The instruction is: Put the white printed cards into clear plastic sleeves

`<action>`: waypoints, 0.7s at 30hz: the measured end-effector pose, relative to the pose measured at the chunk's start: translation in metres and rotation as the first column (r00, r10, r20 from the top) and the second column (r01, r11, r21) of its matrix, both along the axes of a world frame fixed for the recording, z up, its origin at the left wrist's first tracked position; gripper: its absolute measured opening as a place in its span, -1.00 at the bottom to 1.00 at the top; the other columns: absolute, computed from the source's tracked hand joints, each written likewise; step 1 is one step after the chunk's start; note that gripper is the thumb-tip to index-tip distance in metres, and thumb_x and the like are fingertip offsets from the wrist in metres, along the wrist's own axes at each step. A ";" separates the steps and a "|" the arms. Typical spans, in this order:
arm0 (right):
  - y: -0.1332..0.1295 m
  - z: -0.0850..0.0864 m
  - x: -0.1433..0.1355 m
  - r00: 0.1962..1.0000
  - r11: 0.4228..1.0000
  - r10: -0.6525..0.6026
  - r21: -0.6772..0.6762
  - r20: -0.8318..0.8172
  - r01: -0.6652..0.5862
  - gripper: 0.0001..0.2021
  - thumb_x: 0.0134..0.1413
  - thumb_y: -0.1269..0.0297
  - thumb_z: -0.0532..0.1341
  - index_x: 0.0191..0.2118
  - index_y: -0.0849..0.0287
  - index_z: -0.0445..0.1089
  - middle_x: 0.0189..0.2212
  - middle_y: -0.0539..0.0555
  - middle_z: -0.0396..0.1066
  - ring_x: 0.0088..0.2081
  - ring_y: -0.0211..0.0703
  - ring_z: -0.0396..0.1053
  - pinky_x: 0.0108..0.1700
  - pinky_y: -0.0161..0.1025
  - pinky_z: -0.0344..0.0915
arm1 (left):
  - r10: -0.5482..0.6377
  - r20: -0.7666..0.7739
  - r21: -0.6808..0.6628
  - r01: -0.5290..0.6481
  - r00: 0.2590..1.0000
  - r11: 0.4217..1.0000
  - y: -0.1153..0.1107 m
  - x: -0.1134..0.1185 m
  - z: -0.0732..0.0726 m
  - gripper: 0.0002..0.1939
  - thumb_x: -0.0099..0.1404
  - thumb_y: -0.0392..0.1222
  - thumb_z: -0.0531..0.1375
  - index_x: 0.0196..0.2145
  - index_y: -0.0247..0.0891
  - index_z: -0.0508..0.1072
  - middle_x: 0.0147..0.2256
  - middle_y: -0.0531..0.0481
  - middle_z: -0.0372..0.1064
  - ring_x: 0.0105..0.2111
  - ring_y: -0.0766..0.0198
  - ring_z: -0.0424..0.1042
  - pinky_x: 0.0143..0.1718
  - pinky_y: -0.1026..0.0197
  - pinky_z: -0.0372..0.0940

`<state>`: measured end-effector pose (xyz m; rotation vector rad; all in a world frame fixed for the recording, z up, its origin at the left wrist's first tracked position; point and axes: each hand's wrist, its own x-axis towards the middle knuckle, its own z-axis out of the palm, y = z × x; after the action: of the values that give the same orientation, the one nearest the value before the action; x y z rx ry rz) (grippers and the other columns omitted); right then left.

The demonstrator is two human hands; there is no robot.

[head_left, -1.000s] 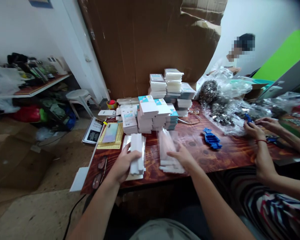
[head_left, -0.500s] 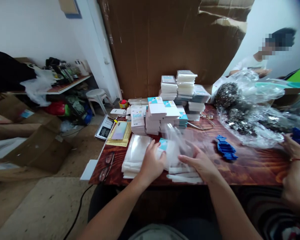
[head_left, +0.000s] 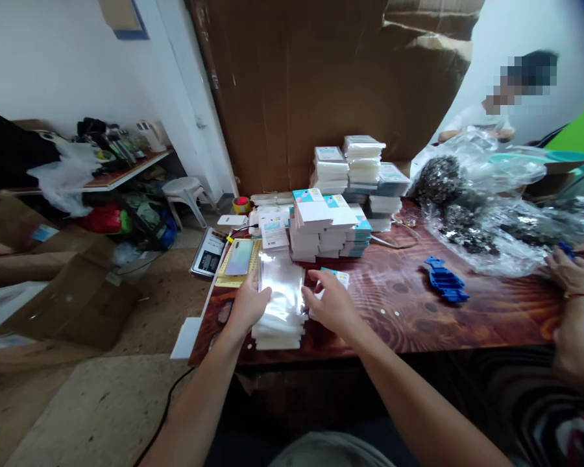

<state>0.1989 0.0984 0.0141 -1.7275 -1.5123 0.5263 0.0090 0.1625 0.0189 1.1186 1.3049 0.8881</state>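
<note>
A stack of clear plastic bags (head_left: pixel 281 305) lies at the table's front edge, shiny on top, its lower layers uneven. My left hand (head_left: pixel 249 303) grips its left edge, thumb over the top bag. On the opposite side, my right hand (head_left: pixel 331 301) has thumb and fingertips bent against the right edge. Partly hidden behind my right hand lies a blue-and-white card (head_left: pixel 339 277). Just beyond the bags are piles of printed cards (head_left: pixel 274 233) and white-and-blue cards (head_left: pixel 312 211).
A phone (head_left: pixel 239 257) rests on a yellow pad at left, near glasses (head_left: pixel 224 311). Blue plastic parts (head_left: pixel 446 280) lie at right, before plastic bags of shiny dark pieces (head_left: pixel 467 227). A co-worker's hand (head_left: pixel 571 275) is at far right; another person sits behind.
The loose clear bags at my right hand now lie on the stack. Both hands have moved left to its sides. The co-worker's hand has shifted slightly left, and my view has turned a little.
</note>
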 end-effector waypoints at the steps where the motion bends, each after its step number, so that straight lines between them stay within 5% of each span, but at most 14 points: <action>1: -0.006 0.000 0.009 0.997 0.999 -0.022 0.029 0.071 0.020 -0.66 0.15 0.20 0.18 0.01 0.20 0.40 -0.13 0.17 0.44 -0.16 -0.03 0.39 -0.03 -0.11 0.30 | 0.001 -0.083 0.057 0.003 0.997 0.998 0.001 0.000 0.000 -0.32 0.02 -0.32 0.32 0.14 -0.27 0.34 -0.34 -0.04 0.50 -0.47 0.24 0.42 -0.40 0.27 0.28; 6: -0.038 -0.008 0.038 0.934 0.990 -0.142 0.058 0.329 0.130 -0.62 0.14 0.14 0.21 0.02 0.21 0.45 -0.05 0.26 0.40 0.04 0.14 0.29 0.13 0.02 0.19 | 0.062 -0.566 0.320 0.150 0.822 0.936 0.001 0.006 -0.007 -0.40 0.11 -0.19 0.29 0.12 -0.29 0.34 0.00 -0.32 0.40 0.03 -0.13 0.38 0.05 -0.03 0.22; 11: -0.053 -0.018 0.050 0.920 0.996 0.076 0.010 0.384 -0.086 -0.59 0.13 0.04 0.26 0.04 0.12 0.44 0.18 0.24 0.27 0.22 0.16 0.15 0.24 0.07 0.09 | 0.171 -0.770 0.423 0.291 0.615 0.858 -0.006 0.011 -0.014 -0.44 0.16 -0.15 0.24 0.12 -0.37 0.36 0.08 -0.37 0.25 0.17 -0.21 0.20 0.22 -0.13 0.03; 15: -0.044 -0.019 0.061 0.936 1.000 -0.015 0.015 0.351 0.011 -0.75 0.24 0.20 0.18 -0.05 0.14 0.49 0.03 0.21 0.39 0.09 0.05 0.28 0.15 -0.05 0.18 | 0.169 -0.648 0.555 0.309 0.742 0.772 -0.029 0.022 -0.005 -0.62 0.25 -0.17 0.17 0.02 -0.26 0.45 0.06 -0.28 0.30 0.14 -0.13 0.22 0.24 -0.10 0.03; 18: -0.033 -0.018 0.066 0.919 0.995 0.061 -0.097 0.390 -0.025 -0.83 0.25 0.28 0.15 -0.23 0.14 0.50 -0.16 0.15 0.44 -0.10 -0.03 0.37 -0.03 -0.17 0.26 | -0.038 -0.529 0.564 0.384 0.848 0.731 -0.055 0.040 0.007 -0.76 0.29 -0.16 0.16 -0.12 -0.17 0.53 -0.10 -0.19 0.43 -0.01 -0.05 0.35 0.16 -0.05 0.14; 21: -0.023 -0.021 0.065 0.920 0.987 0.117 -0.150 0.375 -0.065 -0.86 0.21 0.43 0.12 -0.26 0.19 0.44 -0.19 0.21 0.42 -0.15 0.00 0.35 -0.10 -0.16 0.24 | -0.185 -0.506 0.518 0.469 0.842 0.715 -0.064 0.067 0.019 -0.78 0.32 -0.17 0.11 -0.21 -0.17 0.55 -0.18 -0.18 0.47 -0.08 -0.02 0.39 0.08 -0.01 0.19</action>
<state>0.2642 0.0756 -0.0069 -1.9546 -1.8750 0.3550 0.0760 0.0987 0.0375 2.1155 1.0881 0.8457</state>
